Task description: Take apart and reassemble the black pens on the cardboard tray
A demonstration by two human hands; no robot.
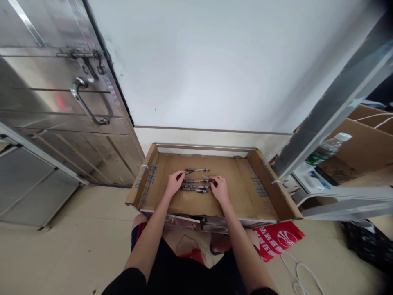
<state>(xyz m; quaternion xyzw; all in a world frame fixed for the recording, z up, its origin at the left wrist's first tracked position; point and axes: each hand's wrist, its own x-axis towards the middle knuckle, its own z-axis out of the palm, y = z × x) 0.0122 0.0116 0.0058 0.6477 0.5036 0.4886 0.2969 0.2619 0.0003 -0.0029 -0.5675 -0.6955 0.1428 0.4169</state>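
Observation:
My left hand [175, 183] is closed in a pinch at the left ends of a row of pens, with a small dark piece [179, 176], perhaps a pen cap, between its fingertips. Opposite it, my right hand [220, 188] pinches a dark-ended slim pen part [212, 180]; the fingers partly cover it. Between the hands, a dark pen [196, 181] lies crosswise on the cardboard. Farther from me is another pen [198, 169], dark at the left and paler along its middle. Several dark pens or pen parts [194, 188] lie close together nearer my body.
A shallow cardboard tray [239, 200] with raised sides spans my lap area, against the white wall [199, 73]. At left stands a metal door [70, 123]. On the right, a shelf [344, 190] carries a plastic bottle [328, 148]. Red printed plastic [281, 241] hangs below the tray.

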